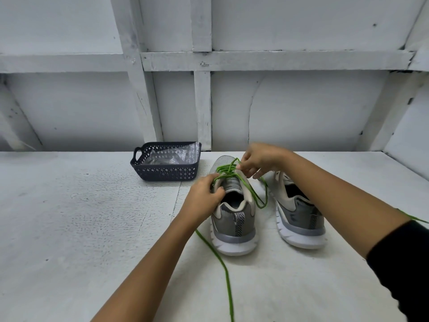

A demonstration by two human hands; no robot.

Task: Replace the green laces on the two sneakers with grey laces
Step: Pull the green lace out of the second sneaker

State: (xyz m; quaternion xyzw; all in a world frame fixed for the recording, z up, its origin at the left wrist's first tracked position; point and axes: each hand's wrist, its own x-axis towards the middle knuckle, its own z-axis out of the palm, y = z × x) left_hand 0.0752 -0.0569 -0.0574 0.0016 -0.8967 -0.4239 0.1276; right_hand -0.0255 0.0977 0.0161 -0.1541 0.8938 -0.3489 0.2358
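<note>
Two grey sneakers with white soles stand heels toward me on the white table. The left sneaker [234,219] has a green lace [228,171] loosened across its upper eyelets, with one long end [224,268] trailing toward the table's front edge. My left hand [204,194] grips the left side of this sneaker's collar. My right hand [260,159] pinches the green lace near the sneaker's toe end. The right sneaker [299,217] stands beside it, partly hidden by my right forearm. No grey laces are plainly visible.
A dark blue perforated basket [166,174] holding clear plastic packaging sits at the back, left of the sneakers. A white panelled wall [301,108] rises right behind the table. A green lace strand [415,219] crosses my right sleeve at the far right.
</note>
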